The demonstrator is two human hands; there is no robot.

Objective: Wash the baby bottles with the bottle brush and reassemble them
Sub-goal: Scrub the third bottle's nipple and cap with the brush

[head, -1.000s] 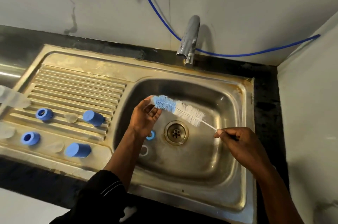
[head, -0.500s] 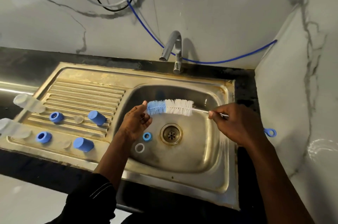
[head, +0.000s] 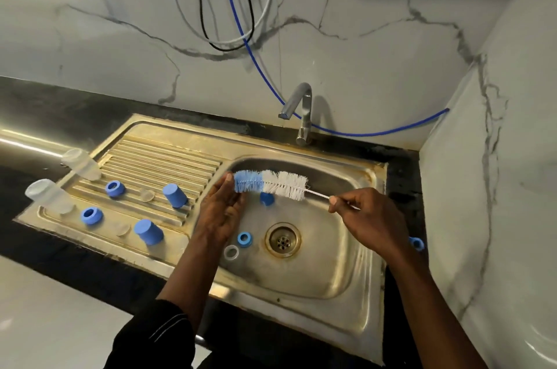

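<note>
Over sink [head: 331,278]: pinches brush [head: 271,185] handle in right grip [head: 370,218], steadies bristles with flat-fingered left grip [head: 221,212], probably for cleaning.

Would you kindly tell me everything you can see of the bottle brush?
The bottle brush has a fluffy bristle head, blue at the tip and white nearer its thin, pale stem. It lies roughly level in the air above the sink. The right hand pinches the stem a little behind the bristles; the left hand touches the blue tip with straight fingers.
</note>
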